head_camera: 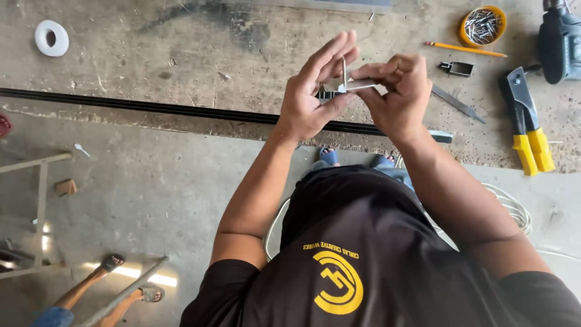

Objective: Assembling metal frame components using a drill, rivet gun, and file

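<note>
Both hands meet above the workbench. The left hand and right hand together pinch a small L-shaped metal bracket, fingers pressed on it. Far right lie a yellow-handled rivet tool, a pencil and a cup of rivets.

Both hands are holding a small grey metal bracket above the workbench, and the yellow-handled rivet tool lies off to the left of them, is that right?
Not quite. In the head view the yellow-handled rivet tool lies to the right of the hands, not the left. The left hand and right hand do hold the small grey metal bracket.
</note>
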